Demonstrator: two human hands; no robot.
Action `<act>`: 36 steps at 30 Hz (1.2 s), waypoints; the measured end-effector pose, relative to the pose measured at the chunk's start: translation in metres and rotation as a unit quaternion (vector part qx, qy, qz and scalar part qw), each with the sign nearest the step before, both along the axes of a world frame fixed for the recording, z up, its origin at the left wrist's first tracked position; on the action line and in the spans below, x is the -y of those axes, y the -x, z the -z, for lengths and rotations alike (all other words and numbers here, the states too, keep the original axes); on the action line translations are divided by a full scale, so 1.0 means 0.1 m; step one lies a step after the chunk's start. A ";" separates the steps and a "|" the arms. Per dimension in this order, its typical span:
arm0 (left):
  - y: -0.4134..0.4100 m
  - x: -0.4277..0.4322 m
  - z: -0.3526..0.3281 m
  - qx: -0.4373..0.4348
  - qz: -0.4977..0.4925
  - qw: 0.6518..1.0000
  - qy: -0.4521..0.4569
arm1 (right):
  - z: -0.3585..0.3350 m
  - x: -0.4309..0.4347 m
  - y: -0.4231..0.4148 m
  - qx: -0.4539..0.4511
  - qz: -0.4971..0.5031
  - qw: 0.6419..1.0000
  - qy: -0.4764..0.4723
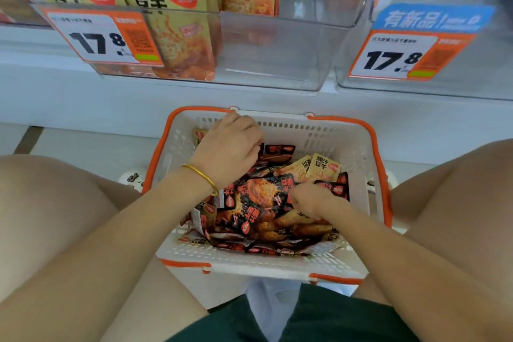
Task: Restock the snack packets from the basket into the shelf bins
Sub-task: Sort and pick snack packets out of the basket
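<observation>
Head view: basket (277,261) holds a heap of snack packets (249,219), so most restocking looks left. Left hand (230,147) curls at its far edge, grip hidden; right hand (311,200) pinches a black packet (266,191). Clear shelf bin (277,50) stands half-filled.

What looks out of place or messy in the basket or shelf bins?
Nothing looks spilled or torn. The dark packets lie in a jumbled heap in the basket, with a few yellow packets mixed in. The clear bin is stocked only on its left.
</observation>
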State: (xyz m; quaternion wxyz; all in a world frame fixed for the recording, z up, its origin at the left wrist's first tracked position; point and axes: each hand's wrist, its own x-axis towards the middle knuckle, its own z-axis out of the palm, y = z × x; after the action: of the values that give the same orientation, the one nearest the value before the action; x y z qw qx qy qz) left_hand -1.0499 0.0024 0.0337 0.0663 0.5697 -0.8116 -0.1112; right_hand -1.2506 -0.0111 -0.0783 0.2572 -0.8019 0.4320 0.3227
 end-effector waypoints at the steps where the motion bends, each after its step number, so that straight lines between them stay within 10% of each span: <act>1: 0.00 0.00 0.03 -0.003 -0.003 1.000 -0.013 | -0.11 0.06 -0.03 0.043 -0.009 0.999 -0.012; 9: 0.14 -0.09 0.00 -0.070 0.003 0.977 -0.200 | -1.19 0.30 -0.05 0.360 0.111 0.926 0.006; 14: 0.12 -0.09 -0.21 -0.189 -0.050 0.965 -0.177 | -1.41 0.29 -0.04 0.459 0.238 0.856 0.006; 19: 0.02 -0.07 -0.56 -0.389 -0.139 0.900 -0.140 | -1.55 0.17 0.04 0.558 0.373 0.713 -0.200; 24: -0.02 -0.09 -1.01 -0.494 -0.133 0.856 -0.074 | -2.03 0.07 -0.14 0.625 0.309 0.705 -0.131; 28: -0.08 -0.07 -1.26 -0.483 -0.183 0.849 0.109 | -2.64 0.25 -0.24 0.676 0.276 0.681 -0.053; 31: -0.17 0.03 -1.24 -0.290 -0.192 0.873 0.342 | -2.97 0.55 -0.39 0.670 0.284 0.683 0.055; 36: -0.25 0.25 -1.00 -0.039 -0.171 0.906 0.384 | -3.05 1.12 -0.74 0.433 0.221 0.814 0.317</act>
State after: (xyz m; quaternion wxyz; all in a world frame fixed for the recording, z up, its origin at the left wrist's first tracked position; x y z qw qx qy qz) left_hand -1.0245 -0.0229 0.1337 0.3298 0.6254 -0.6783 0.2001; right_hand -1.1767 -0.1230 0.2264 0.2138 -0.7788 0.5198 -0.2785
